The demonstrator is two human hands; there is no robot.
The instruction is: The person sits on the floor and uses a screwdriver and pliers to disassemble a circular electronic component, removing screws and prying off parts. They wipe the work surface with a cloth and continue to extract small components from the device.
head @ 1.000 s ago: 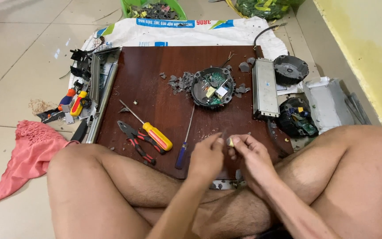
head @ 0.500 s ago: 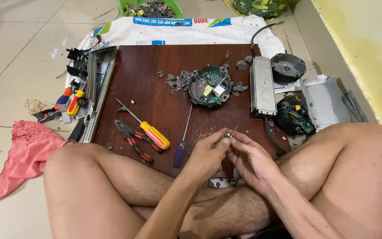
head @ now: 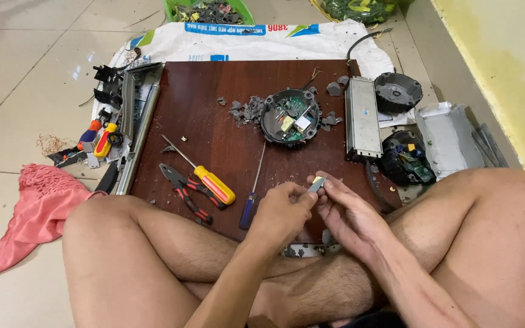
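1. Left hand (head: 281, 212): fingers curled, thumb and fingertips pinched on the near end of a small grey component (head: 316, 184). The hand sits over the near edge of the wooden board (head: 214, 97).
2. Right hand (head: 349, 212): fingers partly bent, fingertips closed on the far end of the same component. Both hands meet at the part; neither is clearly nearer.
3. Small grey component: held in the air between the two hands, just above the board's near edge. Its long axis runs diagonally, from the left hand up and away toward the right hand's fingertips. A pale yellowish spot shows at its top end; finer detail cannot be made out.
4. On the board, left of the hands: one blue-handled screwdriver (head: 252, 194), shaft pointing away from the person; one yellow-and-orange-handled screwdriver (head: 205, 176), lying diagonally; one pair of red-and-black pliers (head: 183, 188) just beside it.
5. Far side of the board: one round black housing with an exposed circuit board (head: 290, 116), ringed by grey broken fragments (head: 244, 109).
6. Right edge of the board: one long metal driver box (head: 361, 118). Beyond it, off the board: two further round black housings (head: 398, 91) and one grey metal tray (head: 448, 136).
7. Left of the board: metal strips, a few small hand tools, and one pink cloth (head: 34, 209) on the tiled floor.
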